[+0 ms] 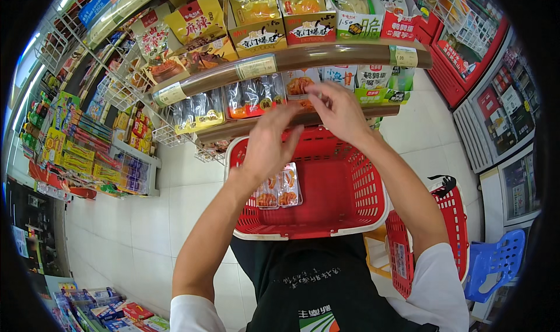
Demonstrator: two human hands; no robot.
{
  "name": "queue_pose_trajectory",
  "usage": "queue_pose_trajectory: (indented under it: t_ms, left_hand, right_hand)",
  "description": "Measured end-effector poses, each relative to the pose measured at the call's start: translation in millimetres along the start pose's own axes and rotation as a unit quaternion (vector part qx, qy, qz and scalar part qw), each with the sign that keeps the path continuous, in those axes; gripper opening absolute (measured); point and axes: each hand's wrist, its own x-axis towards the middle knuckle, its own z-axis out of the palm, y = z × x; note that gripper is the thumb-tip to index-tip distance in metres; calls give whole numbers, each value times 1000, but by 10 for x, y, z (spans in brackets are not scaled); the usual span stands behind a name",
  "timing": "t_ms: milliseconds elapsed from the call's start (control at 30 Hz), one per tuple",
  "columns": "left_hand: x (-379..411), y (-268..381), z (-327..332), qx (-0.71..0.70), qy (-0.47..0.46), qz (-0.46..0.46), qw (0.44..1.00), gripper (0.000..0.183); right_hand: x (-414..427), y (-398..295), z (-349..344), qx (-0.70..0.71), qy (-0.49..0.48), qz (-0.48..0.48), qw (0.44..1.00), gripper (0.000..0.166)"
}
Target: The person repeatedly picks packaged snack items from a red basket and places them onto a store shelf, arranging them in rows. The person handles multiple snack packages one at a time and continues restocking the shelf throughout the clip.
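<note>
Both of my hands are raised over the far rim of a red plastic shopping basket (323, 179), in front of a snack shelf. My left hand (273, 142) hovers over the basket's left part, fingers spread and blurred, with nothing seen in it. Close to a box of snack packets (301, 83) on the lower shelf is my right hand (339, 109), its fingers curled; whether they touch or hold anything cannot be told. Two clear-wrapped snack packs (278, 192) lie side by side at the left in the basket, partly behind my left wrist.
Boxed snack bags (308, 28) fill the upper shelf, above a brown shelf edge (315, 56) with price tags. A second red basket (398, 253) and a blue plastic stool (494, 266) stand at the right. Wire racks of sweets (87, 148) are at the left, a red cooler (459, 65) at the upper right.
</note>
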Motion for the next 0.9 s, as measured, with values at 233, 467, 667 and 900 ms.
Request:
queue_pose_trajectory:
  t_ms: [233, 467, 667, 900]
  left_hand:
    - [642, -316, -33, 128, 22, -10, 991, 44]
    - [834, -559, 81, 231, 1, 1, 973, 38]
    - [817, -473, 40, 247, -49, -44, 967, 37]
    - [803, -466, -24, 218, -71, -102, 968, 42]
  right_hand:
    - [652, 287, 228, -179, -14, -28, 983, 32]
    - [883, 204, 161, -225, -76, 22, 971, 32]
    - [831, 310, 195, -176, -17, 27, 984, 31]
    - [833, 409, 303, -235, 31, -22, 971, 28]
